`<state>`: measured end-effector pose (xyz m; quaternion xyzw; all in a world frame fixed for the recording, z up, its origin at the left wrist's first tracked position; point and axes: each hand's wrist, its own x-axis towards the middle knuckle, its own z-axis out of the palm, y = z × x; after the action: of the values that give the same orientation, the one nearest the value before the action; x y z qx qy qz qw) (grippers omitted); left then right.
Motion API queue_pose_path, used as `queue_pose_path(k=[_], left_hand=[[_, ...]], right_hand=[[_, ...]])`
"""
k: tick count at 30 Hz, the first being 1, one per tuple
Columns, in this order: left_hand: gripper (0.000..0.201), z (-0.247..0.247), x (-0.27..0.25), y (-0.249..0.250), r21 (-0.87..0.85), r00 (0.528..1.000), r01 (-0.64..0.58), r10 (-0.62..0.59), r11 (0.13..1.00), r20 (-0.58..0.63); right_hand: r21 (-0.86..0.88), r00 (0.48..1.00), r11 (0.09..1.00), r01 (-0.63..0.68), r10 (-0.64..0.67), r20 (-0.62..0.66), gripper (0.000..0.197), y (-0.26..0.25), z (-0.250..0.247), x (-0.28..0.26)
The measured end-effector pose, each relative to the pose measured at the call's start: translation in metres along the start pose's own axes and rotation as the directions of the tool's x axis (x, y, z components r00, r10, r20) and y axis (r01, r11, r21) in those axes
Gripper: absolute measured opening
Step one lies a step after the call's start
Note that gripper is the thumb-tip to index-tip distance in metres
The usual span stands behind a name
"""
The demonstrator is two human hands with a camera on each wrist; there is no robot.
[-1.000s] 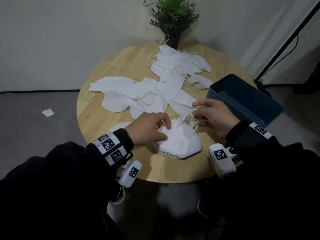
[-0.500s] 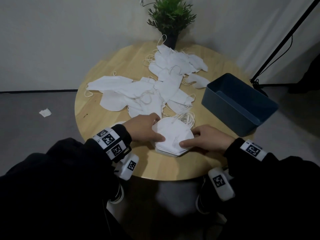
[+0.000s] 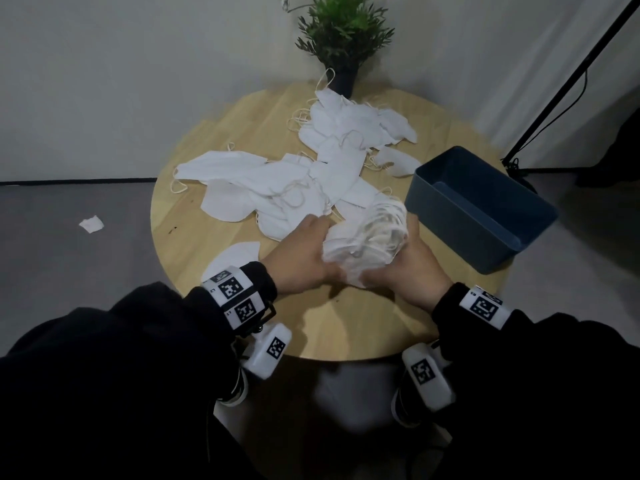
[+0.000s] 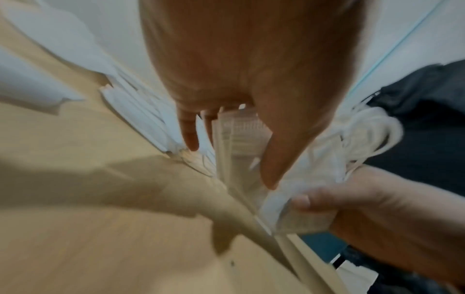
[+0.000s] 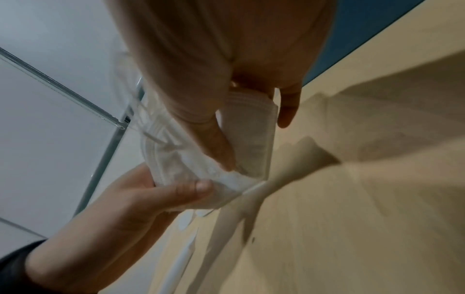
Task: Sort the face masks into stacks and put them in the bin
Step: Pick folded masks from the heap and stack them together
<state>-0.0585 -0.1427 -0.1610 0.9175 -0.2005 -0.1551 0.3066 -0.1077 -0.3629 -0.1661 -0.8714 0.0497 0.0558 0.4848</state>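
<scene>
Both hands meet at the stack of masks point(image 3: 367, 244), held clear of the tabletop. The left hand point(image 3: 298, 258) grips the stack's left side, thumb on its near face and fingers point(image 4: 188, 135) curled behind. The right hand point(image 3: 412, 268) clasps the right side, thumb pressed on the near edge, fingers apparently wrapped round the far side. Both forearms, in dark sleeves, converge from below the stack.

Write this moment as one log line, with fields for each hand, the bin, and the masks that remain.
left hand: holds mask stack | right hand: holds same stack | bin: no masks seen inside | loose masks: on table
</scene>
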Motion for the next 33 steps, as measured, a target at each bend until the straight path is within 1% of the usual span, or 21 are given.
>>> queue_pose_path(k=[1, 3, 5, 6, 8, 10, 11, 13, 15, 17, 18, 19, 20, 21, 22, 23, 25, 27, 29, 31, 33], left_hand=[[0.076, 0.003, 0.000, 0.000, -0.023, 0.999, -0.034, 0.033, 0.999, -0.043], [0.095, 0.011, -0.001, -0.004, -0.068, 0.997, -0.061, 0.057, 0.996, -0.058], [0.117, 0.020, 0.000, -0.010, -0.077, 0.997, -0.073, 0.069, 0.994, -0.044], [0.121, 0.023, 0.001, -0.012, -0.080, 0.996, -0.074, 0.070, 0.994, -0.052], [0.116, 0.024, 0.004, -0.011, -0.057, 0.992, -0.089, 0.083, 0.994, -0.094], [0.105, 0.025, 0.005, -0.007, -0.016, 0.984, -0.116, 0.113, 0.993, -0.136], [0.101, 0.026, 0.005, -0.006, -0.014, 0.984, -0.116, 0.113, 0.993, -0.135], [0.091, 0.025, 0.007, -0.005, -0.040, 0.991, -0.093, 0.088, 0.995, -0.105], [0.080, 0.014, 0.011, -0.004, -0.072, 0.998, -0.064, 0.062, 0.995, -0.021], [0.071, 0.002, 0.015, -0.006, -0.095, 0.998, -0.043, 0.047, 0.995, 0.045], [0.071, 0.001, 0.015, -0.008, -0.117, 0.998, -0.043, 0.049, 0.992, 0.048], [0.075, 0.002, 0.014, -0.008, -0.147, 0.997, -0.056, 0.062, 0.988, 0.036], [0.085, 0.007, 0.012, -0.007, -0.168, 0.997, -0.078, 0.081, 0.983, 0.012], [0.098, 0.014, 0.011, -0.009, -0.176, 0.995, -0.104, 0.101, 0.979, -0.024], [0.110, 0.019, 0.011, -0.012, -0.157, 0.992, -0.118, 0.110, 0.981, -0.061], [0.118, 0.023, 0.011, -0.013, -0.117, 0.989, -0.126, 0.115, 0.985, -0.095], [0.124, 0.022, 0.010, -0.013, -0.051, 0.983, -0.140, 0.132, 0.989, -0.129], [0.120, 0.021, 0.007, -0.009, -0.072, 0.981, -0.155, 0.145, 0.985, -0.129], [0.112, 0.023, 0.002, -0.006, -0.101, 0.983, -0.158, 0.147, 0.982, -0.110], [0.101, 0.023, 0.002, -0.006, -0.110, 0.987, -0.139, 0.129, 0.984, -0.094], [0.089, 0.020, 0.003, -0.005, -0.159, 0.993, -0.114, 0.107, 0.981, -0.049]], right_hand=[[0.051, 0.999, 0.998, 0.042, -0.041, -0.032, 0.105, -0.001, 0.000, -0.001], [0.090, 0.993, 0.989, 0.116, -0.114, -0.027, 0.116, 0.003, 0.005, 0.000], [0.105, 0.993, 0.988, 0.114, -0.115, 0.000, 0.106, 0.001, 0.010, -0.001], [0.094, 0.995, 0.991, 0.096, -0.097, 0.015, 0.100, -0.001, 0.011, -0.002], [0.019, 0.997, 0.998, 0.068, -0.069, 0.038, 0.085, -0.003, 0.011, 0.002], [-0.072, 0.994, 0.993, 0.094, -0.090, 0.058, 0.063, -0.005, 0.010, 0.005], [-0.104, 0.993, 0.989, 0.107, -0.100, 0.068, 0.058, -0.005, 0.010, 0.006], [-0.157, 0.994, 0.984, 0.084, -0.073, 0.076, 0.057, -0.004, 0.011, 0.008], [-0.161, 0.998, 0.986, 0.043, -0.036, 0.049, 0.047, -0.006, 0.008, 0.009], [-0.120, 0.999, 0.992, 0.029, -0.025, 0.031, 0.043, -0.007, 0.005, 0.008], [-0.052, 1.000, 0.999, 0.011, -0.010, 0.024, 0.041, -0.008, 0.005, 0.006], [0.032, 1.000, 1.000, 0.002, -0.003, 0.031, 0.042, -0.010, 0.007, 0.003], [0.076, 0.999, 0.997, 0.016, -0.019, 0.041, 0.049, -0.011, 0.008, 0.000], [0.077, 0.998, 0.996, 0.048, -0.051, 0.031, 0.059, -0.012, 0.012, -0.001], [0.064, 0.997, 0.995, 0.080, -0.081, 0.018, 0.065, -0.013, 0.014, -0.002], [0.060, 0.995, 0.993, 0.103, -0.104, 0.004, 0.066, -0.013, 0.017, -0.001], [0.113, 0.992, 0.985, 0.128, -0.128, -0.006, 0.073, -0.012, 0.019, 0.001], [0.158, 0.993, 0.980, 0.122, -0.120, -0.024, 0.083, -0.008, 0.019, 0.003], [0.155, 0.993, 0.981, 0.119, -0.118, -0.013, 0.076, -0.005, 0.021, 0.004], [0.132, 0.993, 0.984, 0.120, -0.119, -0.013, 0.079, 0.000, 0.020, 0.006], [0.136, 0.997, 0.988, 0.079, -0.077, -0.026, 0.075, 0.003, 0.020, 0.006]])
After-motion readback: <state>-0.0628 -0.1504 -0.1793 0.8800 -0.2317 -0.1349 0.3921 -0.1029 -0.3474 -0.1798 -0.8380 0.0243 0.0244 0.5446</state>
